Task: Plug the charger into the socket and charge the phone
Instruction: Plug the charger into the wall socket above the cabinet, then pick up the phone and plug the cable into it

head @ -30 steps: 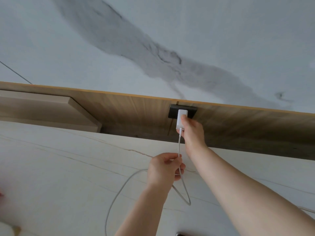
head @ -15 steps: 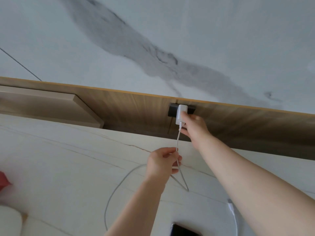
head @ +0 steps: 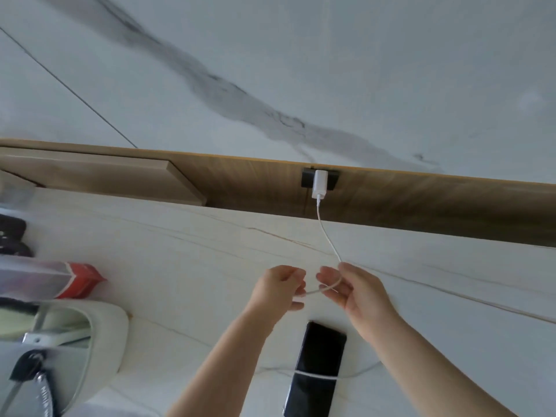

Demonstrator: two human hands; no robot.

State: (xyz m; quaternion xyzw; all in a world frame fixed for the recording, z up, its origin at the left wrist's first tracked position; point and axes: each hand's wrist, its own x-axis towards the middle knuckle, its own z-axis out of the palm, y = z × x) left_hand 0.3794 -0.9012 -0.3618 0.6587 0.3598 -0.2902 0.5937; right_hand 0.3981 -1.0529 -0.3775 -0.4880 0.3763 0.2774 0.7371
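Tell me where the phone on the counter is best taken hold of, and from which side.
Grip the phone by its two long edges near the upper end, coming down from above. It lies flat, screen up, long axis running away from the person, and the white cable crosses its lower half, so the upper half is freer. The right hand is probably nearest.

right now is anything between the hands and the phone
Nothing visible blocks it. The phone lies bare on the counter just below the left hand and right hand. Only the cable they both hold is near, and a loop of it lies across the screen.
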